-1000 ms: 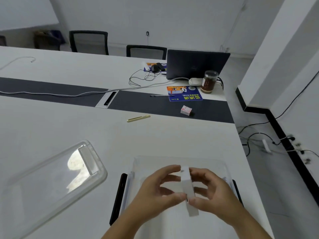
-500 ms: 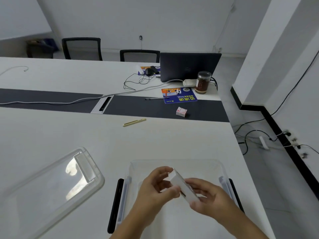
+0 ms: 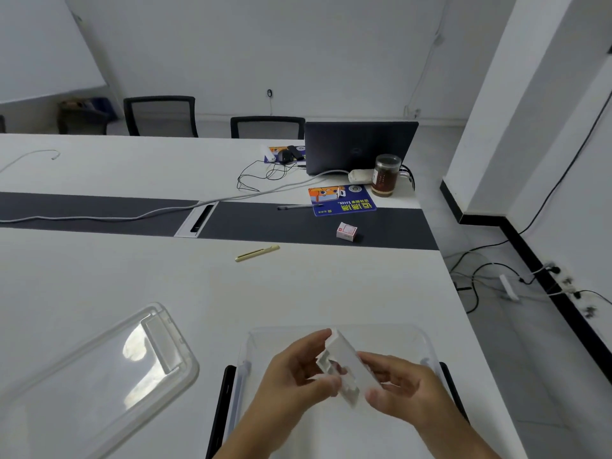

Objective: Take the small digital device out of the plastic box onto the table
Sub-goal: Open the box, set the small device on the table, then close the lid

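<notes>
A clear plastic lid (image 3: pixel 96 369) lies flat near the table's (image 3: pixel 99 276) front left edge before me. A gold pen (image 3: pixel 257 253) rests mid-table. Along the dark centre strip sit a small red-and-white box (image 3: pixel 346 231) and a blue mat (image 3: pixel 341 199). At the far right corner stand a dark laptop (image 3: pixel 361 147) and a brown jar (image 3: pixel 385 175). Two black chairs (image 3: pixel 160 115) line the far edge.

Both your hands raised, fingers closed.
Left hand (image 3: pixel 298 369) and right hand (image 3: pixel 402 390) face each other, pinching one item between them.
</notes>
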